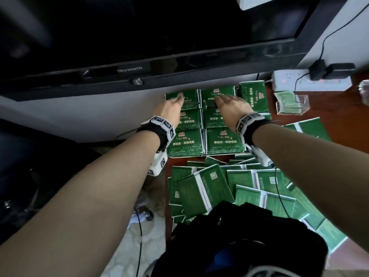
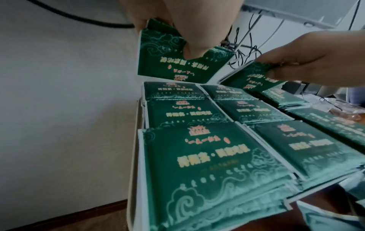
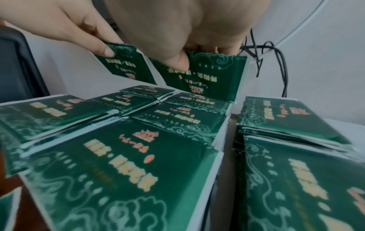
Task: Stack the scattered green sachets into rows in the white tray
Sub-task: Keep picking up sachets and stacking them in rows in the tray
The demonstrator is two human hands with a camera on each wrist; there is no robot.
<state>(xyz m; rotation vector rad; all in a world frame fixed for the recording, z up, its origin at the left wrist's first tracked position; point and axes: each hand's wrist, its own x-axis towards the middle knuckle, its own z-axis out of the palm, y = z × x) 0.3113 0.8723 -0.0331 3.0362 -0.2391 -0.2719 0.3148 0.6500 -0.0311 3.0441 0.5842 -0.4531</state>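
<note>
- The white tray (image 2: pixel 136 179) serves as the landmark: only thin pale walls and dividers show, since green packs cover its floor. Its full outline cannot be made out.
- Left of the tray runs a plain pale wall; a dark chair-like shape lower left is too dim to identify.
- The left hand (image 1: pixel 171 107) reaches to the tray's far-left compartment. In the left wrist view its thumb and fingers pinch a sachet (image 2: pixel 177 62) by the top edge, tilted up above the pile beneath. The fingers behind the pack are hidden.
- Inside the tray, the stacked sachets (image 1: pixel 185 143) lie flat in two columns of three, face up: glossy green foil rectangles with pale cloud scrolls, gold lettering and a red emblem. The print is too blurred to read.
- The right hand (image 1: pixel 232 104) is over the tray's far-right compartment, gripping a second sachet (image 3: pixel 205 75) between thumb and fingers, tilted like the first. The palm covers its upper edge.
- Just right of the tray stands a separate pile (image 1: pixel 253 97) of the same packs, turned sideways.
- Nearer the person than the tray, the loose sachets (image 1: pixel 229 182) lie overlapping on brown wood, mostly back-side up with white seam strips; a black bundle at the chest hides some.
- Beyond the tray hangs a glossy black television (image 1: pixel 139 47), cut off at the top.
- Far right of the tray sit a clear plastic box (image 1: pixel 292 104) and a white power strip (image 1: pixel 311 81).
</note>
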